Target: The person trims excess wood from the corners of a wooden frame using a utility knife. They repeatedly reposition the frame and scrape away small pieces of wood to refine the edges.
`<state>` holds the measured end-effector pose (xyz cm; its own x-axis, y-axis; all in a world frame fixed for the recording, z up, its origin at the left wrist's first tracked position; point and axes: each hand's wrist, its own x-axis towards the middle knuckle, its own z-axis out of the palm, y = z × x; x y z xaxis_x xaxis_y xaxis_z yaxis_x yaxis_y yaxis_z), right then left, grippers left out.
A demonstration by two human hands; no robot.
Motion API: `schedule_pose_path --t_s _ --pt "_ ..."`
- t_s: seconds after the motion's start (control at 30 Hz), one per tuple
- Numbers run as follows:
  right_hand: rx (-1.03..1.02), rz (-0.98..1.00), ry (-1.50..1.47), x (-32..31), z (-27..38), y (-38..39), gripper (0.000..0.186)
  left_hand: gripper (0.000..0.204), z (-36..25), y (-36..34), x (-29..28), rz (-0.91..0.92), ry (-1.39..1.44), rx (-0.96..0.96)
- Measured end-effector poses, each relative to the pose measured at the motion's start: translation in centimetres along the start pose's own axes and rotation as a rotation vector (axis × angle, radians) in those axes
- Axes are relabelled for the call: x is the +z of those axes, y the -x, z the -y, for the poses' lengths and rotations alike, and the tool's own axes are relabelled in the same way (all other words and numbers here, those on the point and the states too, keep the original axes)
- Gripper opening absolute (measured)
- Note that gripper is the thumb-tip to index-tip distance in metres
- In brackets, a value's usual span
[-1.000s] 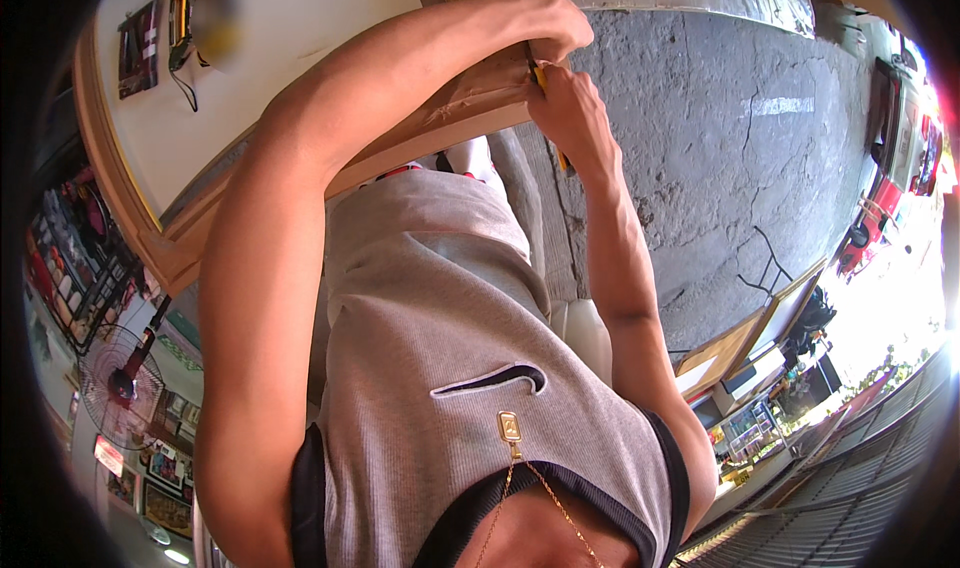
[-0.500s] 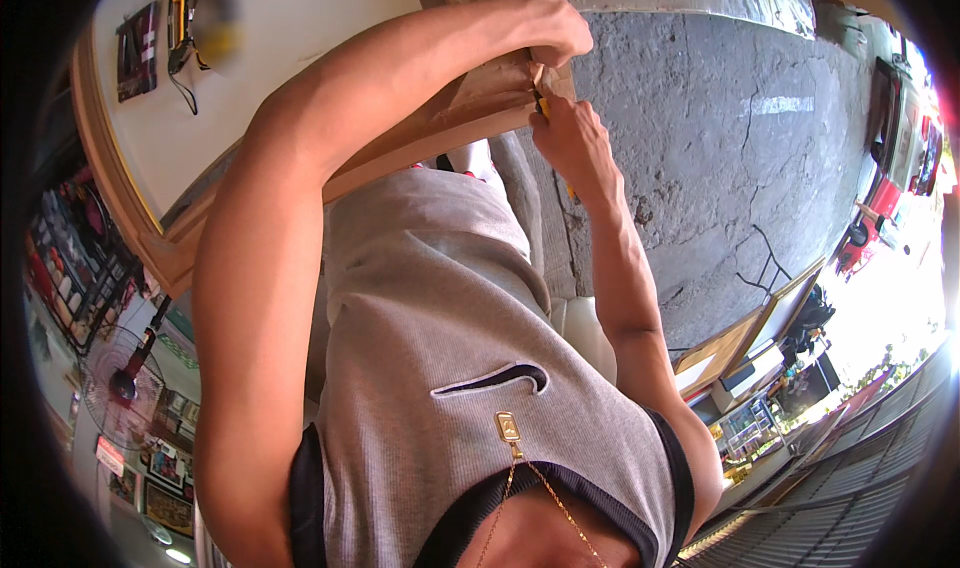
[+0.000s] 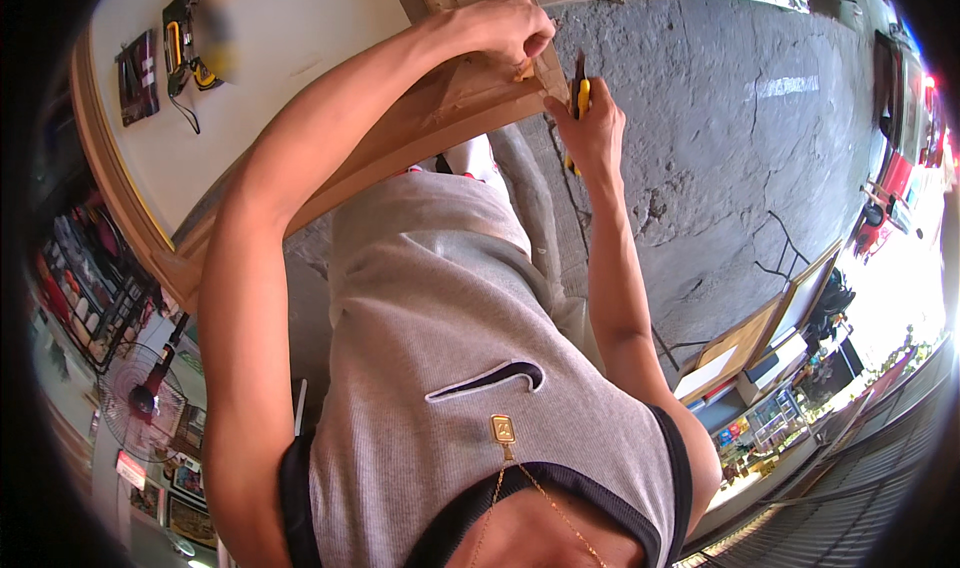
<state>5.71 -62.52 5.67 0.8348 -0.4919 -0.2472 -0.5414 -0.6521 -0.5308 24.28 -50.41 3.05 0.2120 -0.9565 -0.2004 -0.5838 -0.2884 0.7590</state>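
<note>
Yellow tool (image 3: 583, 98) clasped in right hand (image 3: 598, 135); left hand's (image 3: 512, 30) grasp unclear; shirt (image 3: 420, 308) bears emblem (image 3: 492, 381).

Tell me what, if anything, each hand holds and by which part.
Right hand: a yellow-and-black tool, by its handle, dark tip exposed. Left hand, at the wooden frame: cannot be told.

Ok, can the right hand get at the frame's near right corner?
Likely yes: the right hand, holding a yellow-handled tool, is beside the wooden frame; the left hand leaves that corner uncovered.
</note>
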Motion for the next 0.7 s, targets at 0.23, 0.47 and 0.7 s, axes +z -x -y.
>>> schedule_pose_path --t_s 0.23,0.47,0.7 --pt "-0.127 0.040 -0.418 2.3 -0.3 -2.3 0.041 0.022 0.4 0.8 0.6 -0.132 0.085 0.056" --pt "-0.063 0.046 -0.296 3.0 -0.2 -3.3 0.038 0.020 0.7 1.8 1.5 -0.218 0.136 0.005" --pt "-0.017 0.005 -0.040 3.0 1.5 -3.2 0.042 0.014 0.7 1.5 2.6 -0.351 -0.295 -0.028"
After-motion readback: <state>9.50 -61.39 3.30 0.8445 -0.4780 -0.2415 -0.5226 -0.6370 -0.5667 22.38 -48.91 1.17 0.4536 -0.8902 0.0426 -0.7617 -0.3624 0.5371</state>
